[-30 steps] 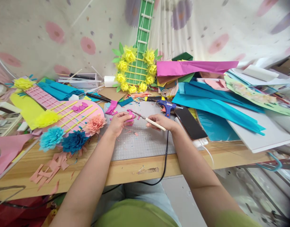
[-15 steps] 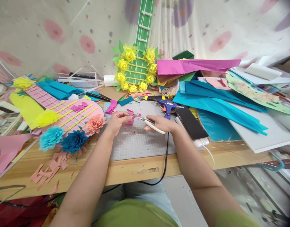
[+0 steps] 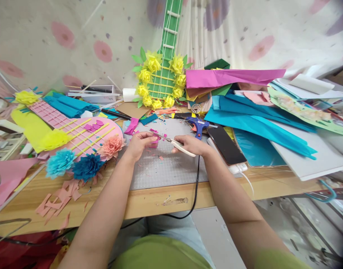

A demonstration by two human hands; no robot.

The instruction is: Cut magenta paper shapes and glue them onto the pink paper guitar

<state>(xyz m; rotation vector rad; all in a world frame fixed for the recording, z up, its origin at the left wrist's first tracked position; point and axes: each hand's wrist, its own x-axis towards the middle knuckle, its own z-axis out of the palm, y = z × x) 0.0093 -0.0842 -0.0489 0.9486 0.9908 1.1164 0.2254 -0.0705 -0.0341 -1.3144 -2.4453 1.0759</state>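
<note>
Head view: the right hand [image 3: 189, 145] has its grip clamped on white-handled scissors [image 3: 183, 148], blades toward the left hand [image 3: 140, 145], whose grip is pinched on a small magenta paper piece [image 3: 153, 141]. I see both hands above the gray cutting mat [image 3: 168, 170] on the wooden tabletop [image 3: 149, 205]. Behind the right hand lies a blue glue gun [image 3: 198, 126]; a black phone [image 3: 226, 145] sits just beside that forearm.

phone [image 3: 227, 145] right of mat [image 3: 165, 168], guitar [image 3: 167, 78] behind
</note>
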